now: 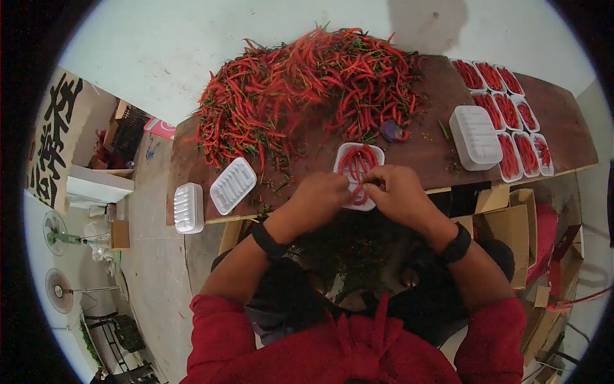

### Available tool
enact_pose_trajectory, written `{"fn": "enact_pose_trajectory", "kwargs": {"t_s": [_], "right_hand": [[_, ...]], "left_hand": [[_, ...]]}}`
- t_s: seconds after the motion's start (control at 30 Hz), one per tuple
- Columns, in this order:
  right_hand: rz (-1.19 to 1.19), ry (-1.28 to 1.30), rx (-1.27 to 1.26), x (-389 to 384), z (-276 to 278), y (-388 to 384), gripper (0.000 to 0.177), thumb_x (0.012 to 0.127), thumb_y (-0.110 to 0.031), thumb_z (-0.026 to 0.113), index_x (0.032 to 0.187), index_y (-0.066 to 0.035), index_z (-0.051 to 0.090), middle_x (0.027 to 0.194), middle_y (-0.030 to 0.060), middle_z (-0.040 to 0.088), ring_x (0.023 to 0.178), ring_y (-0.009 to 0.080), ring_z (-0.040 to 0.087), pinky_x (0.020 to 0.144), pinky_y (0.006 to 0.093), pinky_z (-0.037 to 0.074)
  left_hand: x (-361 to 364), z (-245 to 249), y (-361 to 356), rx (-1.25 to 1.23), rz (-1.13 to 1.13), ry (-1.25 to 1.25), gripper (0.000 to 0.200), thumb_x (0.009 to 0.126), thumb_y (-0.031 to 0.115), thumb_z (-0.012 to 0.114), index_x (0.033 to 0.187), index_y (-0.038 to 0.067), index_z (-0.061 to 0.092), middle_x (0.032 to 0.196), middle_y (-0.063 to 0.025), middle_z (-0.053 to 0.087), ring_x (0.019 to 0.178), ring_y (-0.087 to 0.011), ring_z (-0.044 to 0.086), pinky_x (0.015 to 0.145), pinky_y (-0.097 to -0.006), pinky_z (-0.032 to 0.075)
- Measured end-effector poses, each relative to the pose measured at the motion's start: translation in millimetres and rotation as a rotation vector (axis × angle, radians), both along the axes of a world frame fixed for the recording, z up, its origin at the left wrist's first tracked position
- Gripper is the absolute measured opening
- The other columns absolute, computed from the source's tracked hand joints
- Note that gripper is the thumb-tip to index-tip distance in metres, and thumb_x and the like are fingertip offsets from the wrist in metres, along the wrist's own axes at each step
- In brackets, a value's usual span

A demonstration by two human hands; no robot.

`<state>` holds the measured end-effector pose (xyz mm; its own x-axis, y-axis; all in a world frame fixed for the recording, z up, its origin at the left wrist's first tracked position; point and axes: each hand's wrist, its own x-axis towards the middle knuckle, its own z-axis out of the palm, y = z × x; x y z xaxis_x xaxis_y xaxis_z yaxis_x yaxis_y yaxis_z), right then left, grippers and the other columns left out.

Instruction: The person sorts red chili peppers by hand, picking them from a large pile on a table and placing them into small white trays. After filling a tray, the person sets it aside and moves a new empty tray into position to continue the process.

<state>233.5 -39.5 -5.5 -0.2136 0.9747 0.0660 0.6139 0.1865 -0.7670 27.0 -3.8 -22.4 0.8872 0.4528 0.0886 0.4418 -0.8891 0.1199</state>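
A white foam tray at the table's front edge holds several long red chili peppers. My right hand is over the tray's right side, thumb and fingers pinched on the near ends of the chili peppers. At the tray's left side, my left hand has its fingers curled closed; what they grip, if anything, is hidden by the hand. Just beyond the tray rises a large heap of red chili peppers with green stems.
An unfilled white tray and a small tray stack lie on the left. To the right stand another tray stack and several trays packed with chili peppers. A dark purple lump sits by the heap. Cardboard boxes are below the table.
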Motion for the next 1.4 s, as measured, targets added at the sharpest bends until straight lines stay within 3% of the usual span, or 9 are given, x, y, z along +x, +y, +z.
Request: {"fn": "enact_pose_trajectory", "kwargs": {"t_s": [0.33,0.6,0.67,0.8,0.9,0.97,1.17,1.27,1.4], "right_hand": [[0.009,0.014,-0.014,0,-1,0,0.019,0.075,-0.014,0.061,0.087,0.0,0.065,0.078,0.0183,0.063,0.069,0.029,0.061,0.063,0.0357,0.046],[0.026,0.057,0.042,3,-4,1,0.018,0.075,-0.013,0.06,0.088,-0.001,0.065,0.077,0.0174,0.063,0.067,0.0263,0.061,0.062,0.0342,0.046],[0.057,-0.063,-0.053,0,2,0,0.017,0.075,-0.011,0.058,0.088,-0.002,0.065,0.077,0.016,0.064,0.067,0.0252,0.062,0.062,0.0338,0.047],[0.126,-0.026,-0.03,-4,-17,-4,0.016,0.076,-0.01,0.057,0.088,-0.004,0.066,0.078,0.0147,0.064,0.069,0.025,0.063,0.063,0.0334,0.048],[0.131,-0.021,-0.016,-9,-17,-7,0.016,0.076,-0.009,0.057,0.089,-0.005,0.066,0.08,0.015,0.065,0.072,0.0272,0.064,0.066,0.0349,0.049],[0.165,-0.07,-0.009,-10,-22,-8,0.02,0.076,-0.02,0.058,0.091,-0.011,0.067,0.084,0.0165,0.064,0.078,0.0359,0.061,0.07,0.045,0.049],[0.151,-0.089,-0.056,-12,-23,-11,0.022,0.075,-0.02,0.059,0.092,-0.01,0.067,0.084,0.0164,0.064,0.079,0.0358,0.061,0.071,0.0455,0.049],[0.138,-0.075,0.014,-12,-26,-9,0.017,0.075,-0.011,0.061,0.09,-0.005,0.065,0.082,0.0166,0.064,0.076,0.0315,0.063,0.068,0.0373,0.049],[0.122,-0.07,0.008,-11,-22,-9,0.017,0.075,-0.011,0.06,0.091,-0.006,0.065,0.082,0.0166,0.064,0.073,0.0311,0.062,0.066,0.0373,0.048]], "left_hand": [[0,3,-1,-0.007,-0.016,0.015,0.03,0.069,0.01,0.057,0.099,0.011,0.063,0.092,-0.0072,0.057,0.087,-0.0271,0.058,0.072,-0.0376,0.048],[-12,30,13,-0.077,0.251,-0.189,0.019,0.073,0.012,0.059,0.091,0.008,0.063,0.085,-0.0093,0.057,0.081,-0.0294,0.058,0.066,-0.0386,0.049],[-21,14,21,-0.089,0.263,-0.23,0.018,0.074,0.012,0.059,0.091,0.008,0.063,0.084,-0.0094,0.057,0.081,-0.0292,0.058,0.066,-0.0377,0.049],[-20,4,22,-0.144,0.265,-0.275,0.018,0.076,0.014,0.059,0.093,0.007,0.063,0.085,-0.0106,0.057,0.081,-0.0301,0.057,0.07,-0.0375,0.048],[-17,-9,26,-0.181,0.31,-0.315,0.023,0.077,0.017,0.058,0.097,0.007,0.062,0.087,-0.0128,0.058,0.084,-0.032,0.057,0.075,-0.0392,0.047],[-14,-11,26,-0.203,0.34,-0.306,0.024,0.077,0.018,0.058,0.099,0.007,0.061,0.09,-0.0138,0.058,0.086,-0.033,0.057,0.077,-0.0399,0.047],[-9,-20,30,-0.239,0.387,-0.365,0.028,0.076,0.017,0.059,0.101,0.006,0.06,0.095,-0.0161,0.059,0.09,-0.0347,0.056,0.079,-0.0413,0.046],[-9,-20,33,-0.276,0.393,-0.359,0.027,0.075,0.016,0.059,0.099,0.005,0.061,0.095,-0.0162,0.06,0.09,-0.0343,0.057,0.079,-0.0411,0.046],[-8,-17,35,-0.318,0.387,-0.352,0.023,0.076,0.016,0.059,0.095,0.006,0.062,0.091,-0.0152,0.061,0.089,-0.0334,0.058,0.08,-0.0398,0.046]]}}
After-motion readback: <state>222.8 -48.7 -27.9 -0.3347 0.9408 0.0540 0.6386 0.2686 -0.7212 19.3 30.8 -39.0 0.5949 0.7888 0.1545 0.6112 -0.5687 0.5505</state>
